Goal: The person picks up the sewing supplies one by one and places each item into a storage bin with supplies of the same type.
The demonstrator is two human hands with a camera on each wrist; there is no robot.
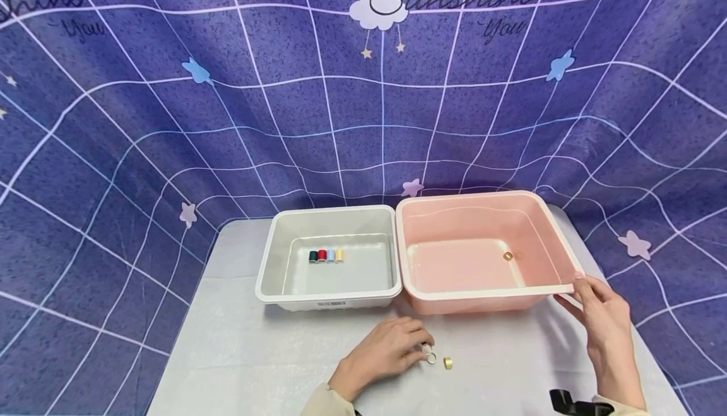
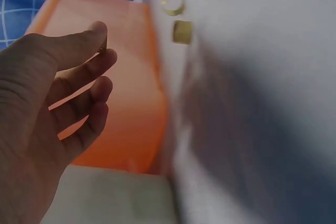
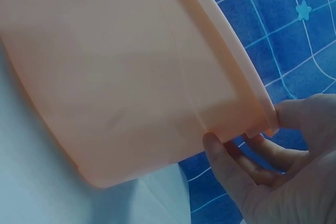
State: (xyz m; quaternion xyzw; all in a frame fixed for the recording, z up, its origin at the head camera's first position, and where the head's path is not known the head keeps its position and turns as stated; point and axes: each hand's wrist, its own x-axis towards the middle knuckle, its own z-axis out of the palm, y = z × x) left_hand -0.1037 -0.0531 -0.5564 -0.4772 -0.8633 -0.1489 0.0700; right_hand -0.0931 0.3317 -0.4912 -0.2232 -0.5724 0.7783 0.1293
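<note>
My left hand (image 1: 392, 346) is over the table in front of the tubs. Between its thumb and forefinger it pinches a small ring (image 2: 103, 45), seen edge-on in the left wrist view. Just beyond the fingertips are two more rings: a thin one (image 2: 172, 4) and a wide gold band (image 1: 448, 363). My right hand (image 1: 604, 315) grips the front right corner of the pink tub (image 3: 131, 77), with fingers and thumb at the rim. Inside that tub a gold ring (image 1: 508, 256) lies on the floor toward the right.
To the left, a white tub (image 1: 272, 258) stands against the pink one. It holds a row of several thread spools (image 1: 322, 255) in dark, red, light blue and yellow. A light cloth covers the table (image 1: 227, 353); a blue-purple grid curtain (image 1: 363, 106) hangs behind.
</note>
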